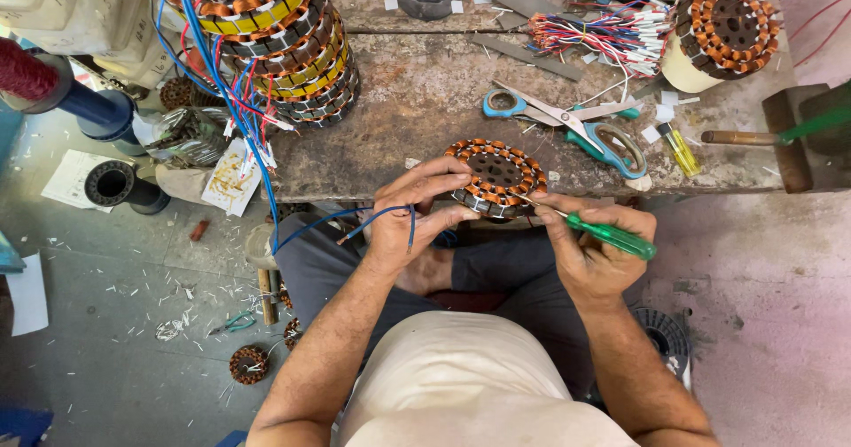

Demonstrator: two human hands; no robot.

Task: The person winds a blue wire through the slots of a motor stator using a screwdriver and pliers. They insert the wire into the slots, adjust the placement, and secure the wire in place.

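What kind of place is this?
Probably a motor repair workshop: a stack of copper-wound stators on a worn bench, scissors, and hands working on another stator with a green screwdriver.

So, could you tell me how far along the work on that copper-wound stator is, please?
Done: the stator already carries copper coils all round, and a stack of wound stators stands at the bench's far left. In hand: the left hand steadies it at the bench edge with blue wires trailing, while the right hand works a green-handled screwdriver at its rim. Left: how much remains cannot be told.
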